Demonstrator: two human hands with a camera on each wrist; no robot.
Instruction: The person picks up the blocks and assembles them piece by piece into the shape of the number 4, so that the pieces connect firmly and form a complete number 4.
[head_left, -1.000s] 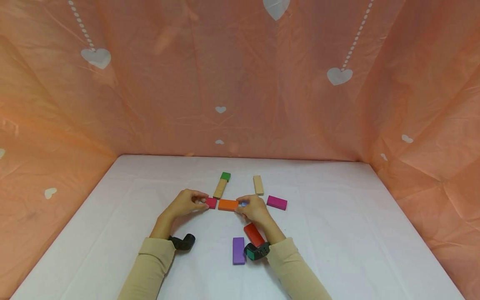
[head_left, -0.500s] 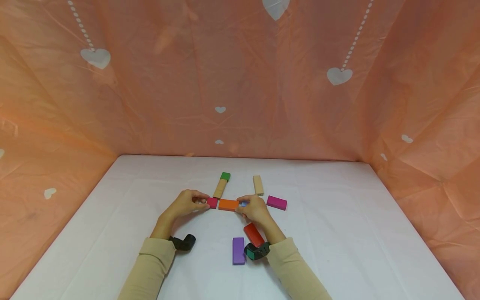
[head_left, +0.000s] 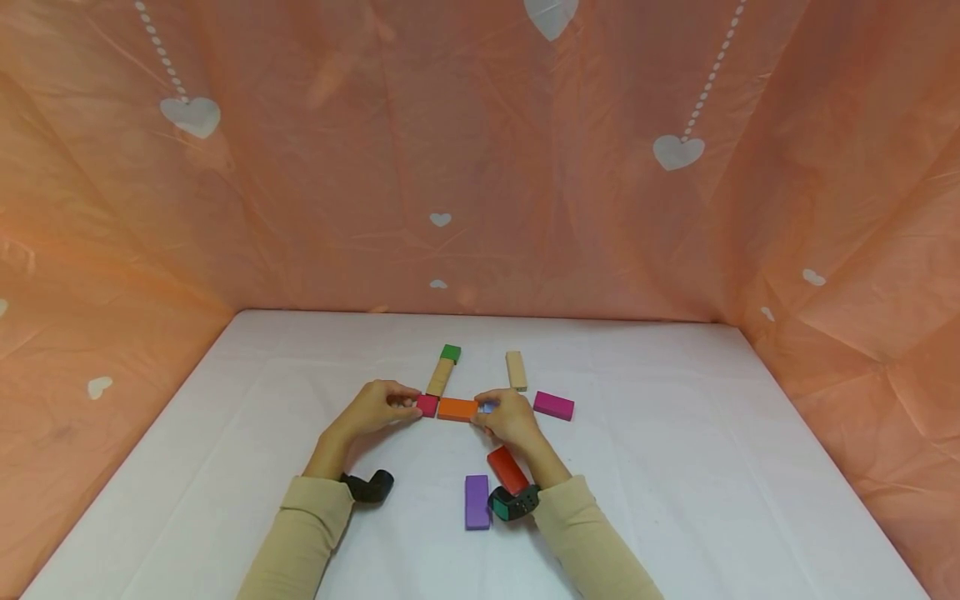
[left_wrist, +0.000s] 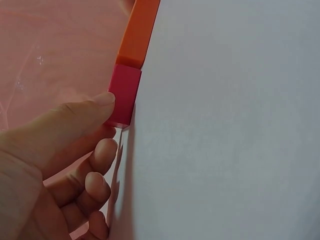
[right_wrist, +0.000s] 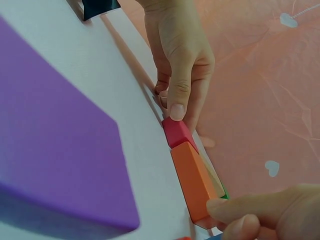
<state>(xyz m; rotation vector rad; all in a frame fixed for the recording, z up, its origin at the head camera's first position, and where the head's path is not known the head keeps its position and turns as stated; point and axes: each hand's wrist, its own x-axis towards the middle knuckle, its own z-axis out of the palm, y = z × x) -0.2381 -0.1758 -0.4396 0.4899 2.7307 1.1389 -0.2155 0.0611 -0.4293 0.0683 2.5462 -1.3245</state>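
My left hand pinches a short crimson block between thumb and fingers. In the left wrist view, that crimson block meets the end of an orange block. The orange block lies flat, and my right hand grips its right end with thumb and forefinger. A blue block shows partly beneath the right hand. Just behind the crimson and orange blocks lies a plain wooden block, with a small green block at its far end.
A second plain wooden block and a magenta block lie behind and right of the right hand. A red block lies under the right forearm, beside a purple block. Orange cloth hangs around the white table.
The left hand has slid the crimson block slightly right, closing the narrow gap to the orange block. The right hand has stayed almost still at the orange block's end.
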